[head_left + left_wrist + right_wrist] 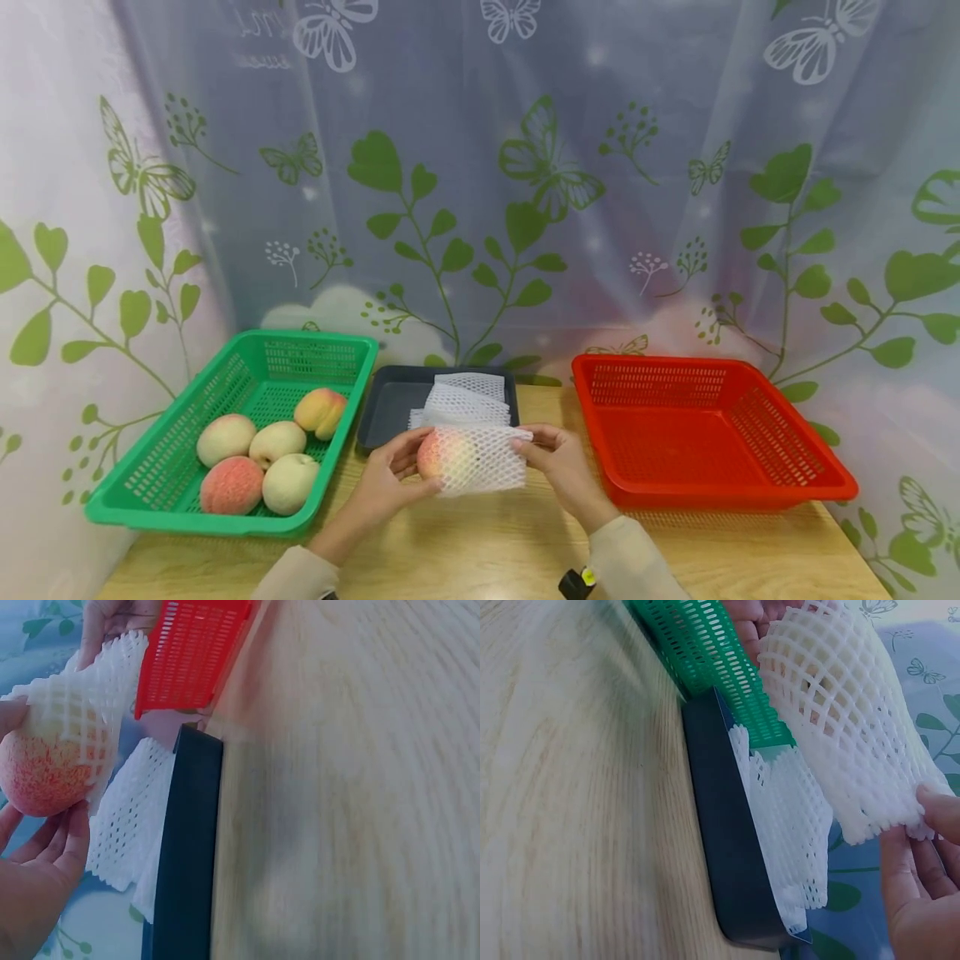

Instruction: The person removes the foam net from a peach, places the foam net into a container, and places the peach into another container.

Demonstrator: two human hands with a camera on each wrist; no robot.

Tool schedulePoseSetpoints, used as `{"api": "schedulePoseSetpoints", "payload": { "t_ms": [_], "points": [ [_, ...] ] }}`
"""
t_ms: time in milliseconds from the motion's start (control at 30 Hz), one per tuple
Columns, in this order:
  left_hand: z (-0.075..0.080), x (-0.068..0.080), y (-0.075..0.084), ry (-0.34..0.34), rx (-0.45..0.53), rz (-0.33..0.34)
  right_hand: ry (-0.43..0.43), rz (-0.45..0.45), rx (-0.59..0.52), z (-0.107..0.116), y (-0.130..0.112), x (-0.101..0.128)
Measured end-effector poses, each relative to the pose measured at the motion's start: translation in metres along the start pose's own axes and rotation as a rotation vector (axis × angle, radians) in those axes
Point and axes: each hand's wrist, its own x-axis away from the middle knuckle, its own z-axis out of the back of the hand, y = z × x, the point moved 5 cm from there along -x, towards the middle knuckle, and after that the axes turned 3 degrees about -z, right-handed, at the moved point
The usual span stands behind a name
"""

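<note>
Above the wooden table's middle, both hands hold a peach [444, 454] [41, 769] half inside a white foam net sleeve [483, 458] [94, 690] [847, 727]. My left hand [393, 475] [34, 881] cups the peach's bare end with curled fingers. My right hand [551, 458] [922, 862] pinches the sleeve's open end. Behind them a dark tray [390, 400] [187, 847] [724, 840] holds a stack of more white net sleeves [465, 400] [131, 817] [791, 825].
A green basket [150, 475] [705, 652] at the left holds several peaches [258, 458]. A red basket [705, 433] [195, 652] stands at the right with nothing in it. A leaf-printed curtain closes off the back and sides. Bare wooden table [487, 542] lies in front.
</note>
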Motion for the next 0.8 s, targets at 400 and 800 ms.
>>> {"api": "schedulePoseSetpoints", "payload": {
  "t_ms": [400,800],
  "points": [
    [0.034,-0.003,0.010,0.038,-0.028,0.019,0.061,0.002,0.030,0.020,-0.019,-0.011],
    [0.081,-0.001,0.026,0.091,-0.099,0.123,0.104,0.044,0.006,0.023,-0.041,-0.032]
  ]
}}
